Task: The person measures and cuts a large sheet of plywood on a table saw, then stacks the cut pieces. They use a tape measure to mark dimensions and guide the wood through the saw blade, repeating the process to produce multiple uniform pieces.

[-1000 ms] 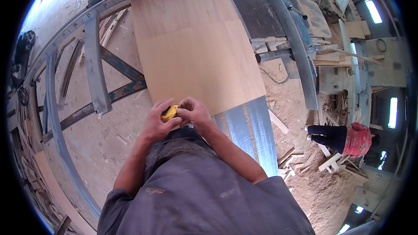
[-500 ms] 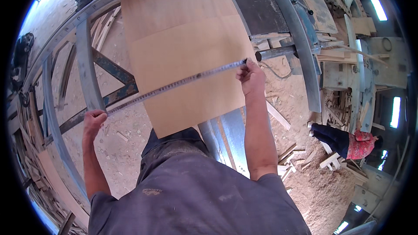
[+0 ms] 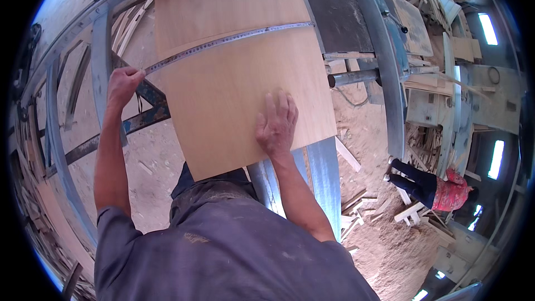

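A pale plywood sheet [image 3: 223,100] lies before me, its near edge close to my waist. Across it, nearly side to side, stretches a tape measure's blade [image 3: 228,38], close to a seam where the far part of the wood [image 3: 228,3] looks darker. Beyond the sheet's left edge, my left hand [image 3: 123,85] is closed round the left end of the tape; the fist hides what is inside it. The tape's other end lies at the right edge with no hand on it. My right hand [image 3: 277,125] rests on the sheet, fingers stretched out, below the tape.
A metal frame [image 3: 102,61] stands left of the sheet. Right of it are a dark machine table [image 3: 331,11], a steel rail [image 3: 384,67] and a round bar [image 3: 356,78]. Wood scraps [image 3: 356,212] and sawdust [image 3: 390,262] cover the floor. A person in red [image 3: 450,192] stands at right.
My right hand has let go of the tape's right end and come down flat on the sheet. My left hand and the tape have moved farther from me.
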Demonstrator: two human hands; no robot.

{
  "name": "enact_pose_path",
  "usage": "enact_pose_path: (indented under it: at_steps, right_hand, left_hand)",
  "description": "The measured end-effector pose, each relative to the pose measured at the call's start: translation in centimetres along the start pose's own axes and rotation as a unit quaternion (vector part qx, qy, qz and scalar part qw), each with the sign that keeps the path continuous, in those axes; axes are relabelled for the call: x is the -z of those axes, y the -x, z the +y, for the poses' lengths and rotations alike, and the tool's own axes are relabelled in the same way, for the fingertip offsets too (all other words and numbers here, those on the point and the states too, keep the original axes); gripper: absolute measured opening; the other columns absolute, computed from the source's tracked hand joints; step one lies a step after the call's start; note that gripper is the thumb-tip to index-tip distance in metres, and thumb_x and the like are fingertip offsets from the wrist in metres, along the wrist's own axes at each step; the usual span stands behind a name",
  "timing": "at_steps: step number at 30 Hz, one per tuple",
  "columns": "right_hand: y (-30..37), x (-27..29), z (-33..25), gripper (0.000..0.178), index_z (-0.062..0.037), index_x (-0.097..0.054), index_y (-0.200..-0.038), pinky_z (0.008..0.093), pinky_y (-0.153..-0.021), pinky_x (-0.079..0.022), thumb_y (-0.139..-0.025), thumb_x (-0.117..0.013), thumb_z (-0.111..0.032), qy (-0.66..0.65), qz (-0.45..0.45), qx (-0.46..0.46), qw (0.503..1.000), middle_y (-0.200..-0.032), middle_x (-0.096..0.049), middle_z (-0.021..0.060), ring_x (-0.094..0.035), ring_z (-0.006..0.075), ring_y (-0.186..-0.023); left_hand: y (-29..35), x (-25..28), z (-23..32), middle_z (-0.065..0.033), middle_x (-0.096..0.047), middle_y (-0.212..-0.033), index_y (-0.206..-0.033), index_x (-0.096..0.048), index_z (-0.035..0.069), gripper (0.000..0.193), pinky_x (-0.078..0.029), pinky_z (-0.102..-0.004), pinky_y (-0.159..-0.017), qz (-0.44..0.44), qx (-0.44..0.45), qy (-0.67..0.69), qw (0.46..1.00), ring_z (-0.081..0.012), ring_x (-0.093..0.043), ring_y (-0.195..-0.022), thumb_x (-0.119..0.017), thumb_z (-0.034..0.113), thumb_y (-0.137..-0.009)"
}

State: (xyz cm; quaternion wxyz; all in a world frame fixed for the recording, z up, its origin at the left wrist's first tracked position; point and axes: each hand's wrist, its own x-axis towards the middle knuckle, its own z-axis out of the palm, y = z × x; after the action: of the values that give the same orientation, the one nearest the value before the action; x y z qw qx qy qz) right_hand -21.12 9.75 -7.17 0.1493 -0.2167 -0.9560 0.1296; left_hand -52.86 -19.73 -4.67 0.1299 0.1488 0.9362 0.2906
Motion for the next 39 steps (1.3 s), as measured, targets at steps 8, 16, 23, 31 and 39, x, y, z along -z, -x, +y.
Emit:
enact_pose_path:
  at_steps: [8,16,23,31,39]
  right_hand:
    - [0.5,-1.3,0.4,0.060,-0.0050,-0.050,-0.140,0.0554,-0.115,-0.029,-0.084,-0.062,-0.021,0.040,-0.009,0.028,0.999,-0.148,-0.039,0.0222,-0.033,0.0428,-0.140]
    - [0.5,-1.2,-0.4,0.058,-0.0061,-0.050,-0.141,0.0536,-0.114,-0.030,-0.085,-0.062,-0.018,0.053,-0.017,0.026,0.998,-0.150,-0.036,0.0189,-0.033,0.0427,-0.138]
    - [0.4,-1.3,-0.5,0.057,-0.0059,-0.050,-0.141,0.0537,-0.114,-0.030,-0.086,-0.060,-0.017,0.053,-0.011,0.033,0.998,-0.150,-0.037,0.0194,-0.033,0.0424,-0.138]
    - [0.7,-1.4,-0.8,0.057,-0.0043,-0.051,-0.140,0.0545,-0.114,-0.030,-0.086,-0.060,-0.018,0.054,-0.010,0.033,0.998,-0.147,-0.039,0.0211,-0.034,0.0435,-0.137]
    - [0.9,-2.6,1.3,0.053,0.0029,-0.059,-0.126,0.0559,-0.111,-0.032,-0.078,-0.059,-0.019,-0.006,0.031,0.057,0.998,-0.136,-0.049,0.0287,-0.042,0.0467,-0.130]
  left_hand:
    - [-2.6,0.3,-0.7,-0.0168,-0.072,-0.087,-0.091,-0.078,0.012,0.043,-0.053,-0.0449,-0.081,-0.005,0.009,-0.117,0.993,-0.0353,-0.070,-0.087,-0.062,0.051,-0.082]
    - [-2.4,-0.2,-0.8,-0.0133,-0.072,-0.103,-0.101,-0.077,0.012,0.037,-0.051,-0.0410,-0.090,0.033,0.008,-0.088,0.996,-0.0332,-0.067,-0.102,-0.068,0.044,-0.085]
    - [-2.4,-1.2,-1.5,-0.0112,-0.071,-0.103,-0.100,-0.077,0.013,0.034,-0.051,-0.0418,-0.089,0.066,-0.018,-0.095,0.993,-0.0322,-0.066,-0.102,-0.067,0.043,-0.087]
    - [-2.1,-1.3,-2.0,-0.0109,-0.071,-0.102,-0.103,-0.076,0.012,0.036,-0.051,-0.0416,-0.089,0.077,-0.017,-0.085,0.993,-0.0311,-0.066,-0.102,-0.067,0.043,-0.086]
    - [3.3,-1.6,0.1,-0.0165,-0.071,-0.080,-0.097,-0.077,0.005,0.039,-0.050,-0.0384,-0.070,-0.007,-0.077,-0.011,0.997,-0.0270,-0.067,-0.072,-0.065,0.041,-0.088]
